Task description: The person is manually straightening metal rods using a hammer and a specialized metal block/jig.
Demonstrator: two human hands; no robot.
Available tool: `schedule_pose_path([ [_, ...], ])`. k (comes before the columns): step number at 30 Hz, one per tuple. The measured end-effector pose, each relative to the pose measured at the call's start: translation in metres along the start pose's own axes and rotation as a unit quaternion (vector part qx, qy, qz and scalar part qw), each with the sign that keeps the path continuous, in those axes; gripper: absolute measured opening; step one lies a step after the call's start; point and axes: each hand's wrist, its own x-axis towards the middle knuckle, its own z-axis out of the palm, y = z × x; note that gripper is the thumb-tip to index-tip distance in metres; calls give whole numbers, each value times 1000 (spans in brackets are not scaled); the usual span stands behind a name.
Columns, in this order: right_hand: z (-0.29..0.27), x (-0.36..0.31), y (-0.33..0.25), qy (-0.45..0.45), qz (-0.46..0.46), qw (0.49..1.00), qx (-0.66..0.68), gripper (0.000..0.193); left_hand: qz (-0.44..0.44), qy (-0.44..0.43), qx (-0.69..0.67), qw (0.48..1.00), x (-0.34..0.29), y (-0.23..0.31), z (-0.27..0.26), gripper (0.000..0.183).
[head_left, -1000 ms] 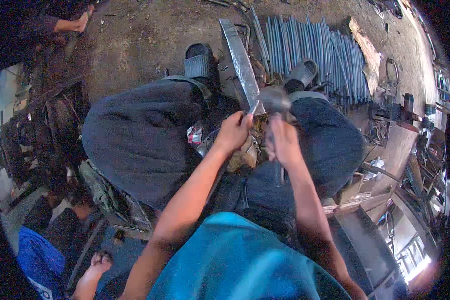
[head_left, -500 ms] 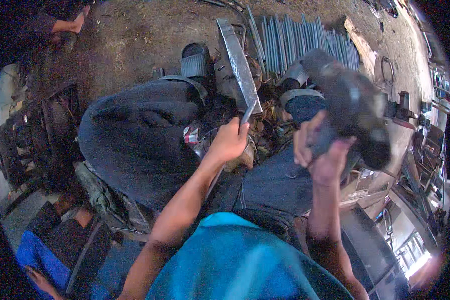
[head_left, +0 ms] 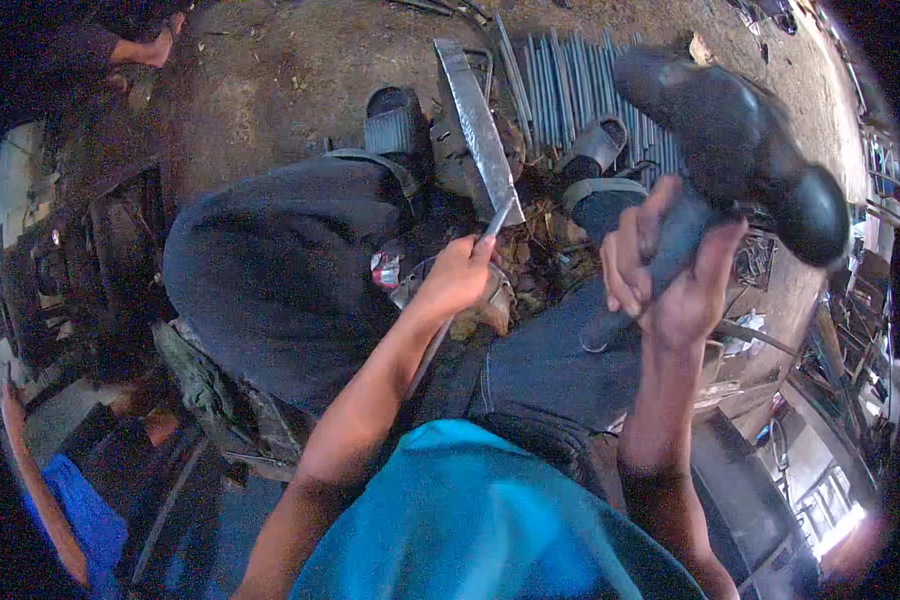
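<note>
My left hand (head_left: pixel 454 280) is wrapped around the thin tang of a long, flat metal blade (head_left: pixel 478 130) with a hammered, shiny surface. The blade points away from me, across a dark, rough block (head_left: pixel 512 145) between my feet. Raised at the right, my right hand (head_left: pixel 678 290) grips the thick handle of a hammer. Its large black hammer head (head_left: pixel 735 130) is well above and to the right of the blade, apart from it. The handle's lower end shows below my fingers.
A row of grey metal rods (head_left: pixel 560 90) lies on the dirt floor beyond my sandalled feet. Tools and scrap metal crowd the right side. Another person's limb (head_left: pixel 145 50) shows at top left; another person's arm (head_left: pixel 40 480) at lower left.
The hammer in my right hand has moved up and to the right, and its head shows more sharply. My left hand and the blade have hardly moved. At lower left, another person's arm has shifted upward.
</note>
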Motion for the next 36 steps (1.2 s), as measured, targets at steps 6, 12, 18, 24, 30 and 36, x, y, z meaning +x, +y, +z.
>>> schedule_pose_path([
  [6,-37,-12,121,103,162,950,-247,50,54,33,54,997,3,6,5,40],
  [12,-46,12,104,147,276,950,-2,50,51,17,3,999,11,6,2,43],
  [18,-2,2,2,-11,10,998,60,63,-101,-69,-185,975,-11,18,-6,38],
  [24,-35,-12,119,109,239,961,-84,51,-33,-49,-73,996,1,13,-5,45],
  [30,-30,17,103,148,272,950,-34,51,-23,-33,-94,995,2,15,-8,44],
  [36,15,16,-11,-12,4,1000,8,55,-98,-78,-207,970,-7,21,-9,40],
])
